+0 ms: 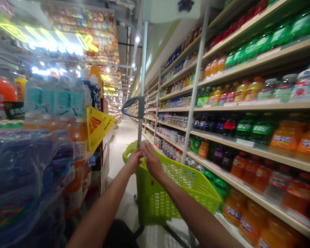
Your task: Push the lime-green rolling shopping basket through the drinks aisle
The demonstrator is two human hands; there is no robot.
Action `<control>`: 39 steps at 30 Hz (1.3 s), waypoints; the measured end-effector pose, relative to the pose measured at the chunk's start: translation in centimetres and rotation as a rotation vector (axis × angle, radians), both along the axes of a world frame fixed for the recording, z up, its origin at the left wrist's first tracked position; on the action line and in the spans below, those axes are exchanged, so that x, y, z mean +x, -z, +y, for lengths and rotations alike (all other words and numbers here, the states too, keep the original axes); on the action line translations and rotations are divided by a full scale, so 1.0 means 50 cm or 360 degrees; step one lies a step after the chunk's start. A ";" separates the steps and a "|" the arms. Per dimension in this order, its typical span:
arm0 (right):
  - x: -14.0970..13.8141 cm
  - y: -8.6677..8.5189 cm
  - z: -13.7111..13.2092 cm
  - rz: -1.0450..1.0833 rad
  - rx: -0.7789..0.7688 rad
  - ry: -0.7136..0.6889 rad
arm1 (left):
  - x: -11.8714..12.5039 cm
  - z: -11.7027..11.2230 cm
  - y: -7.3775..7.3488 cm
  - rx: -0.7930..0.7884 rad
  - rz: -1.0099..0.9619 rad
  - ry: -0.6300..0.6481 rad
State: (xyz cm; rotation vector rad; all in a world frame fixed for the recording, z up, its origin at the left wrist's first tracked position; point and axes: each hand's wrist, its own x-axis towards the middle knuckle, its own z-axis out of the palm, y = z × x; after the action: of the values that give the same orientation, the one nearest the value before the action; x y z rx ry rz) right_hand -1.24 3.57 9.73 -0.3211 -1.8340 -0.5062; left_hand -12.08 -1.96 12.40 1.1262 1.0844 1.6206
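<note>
A lime-green shopping basket cart (155, 203) with perforated sides and dark legs stands in front of me. From its far left corner rises a grey pole (142, 75) with a dark grey loop handle (131, 107). My left hand (135, 161) is closed at that corner, its fingers on the rim by the pole's foot. Beside it, almost touching, my right hand (153, 161) bends over the same corner. A small pale, tissue-like thing (144, 148) shows at the right fingers; blur hides its exact kind. Both forearms stretch forward over the cart.
Shelves (258, 103) of bottled drinks line the right side, close to the cart. Shrink-wrapped bottle packs (18, 172) are stacked at left, with a yellow price sign (98, 127) sticking out. A pale floor aisle (121, 137) runs ahead between them.
</note>
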 end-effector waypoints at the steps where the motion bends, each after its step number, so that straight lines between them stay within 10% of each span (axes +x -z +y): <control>1: -0.003 -0.035 0.010 0.0020 0.0059 0.0024 | -0.009 0.004 -0.012 0.0061 0.0228 -0.0208; 5: -0.022 -0.162 0.043 0.0008 0.0223 0.0297 | -0.046 0.012 -0.004 0.0079 0.1312 -0.0845; 9: -0.040 -0.218 0.070 -0.0221 0.0319 0.0470 | -0.066 0.013 0.061 -0.0165 0.2014 -0.0835; 19: -0.006 -0.044 0.054 -0.0959 0.0271 0.0368 | -0.095 0.011 0.124 -0.0078 0.2609 -0.0594; 29: -0.004 -0.145 0.056 -0.0704 0.0050 0.0485 | -0.092 0.009 0.147 -0.0096 0.2671 -0.0620; 39: 0.021 0.018 0.049 -0.1021 0.0207 0.0264 | -0.097 0.007 0.162 -0.0051 0.2755 -0.0635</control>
State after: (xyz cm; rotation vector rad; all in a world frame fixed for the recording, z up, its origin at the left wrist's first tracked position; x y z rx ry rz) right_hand -0.20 6.00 8.83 -0.2363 -2.3871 -0.9178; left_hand -16.95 -1.59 4.30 2.4427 2.4186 0.4833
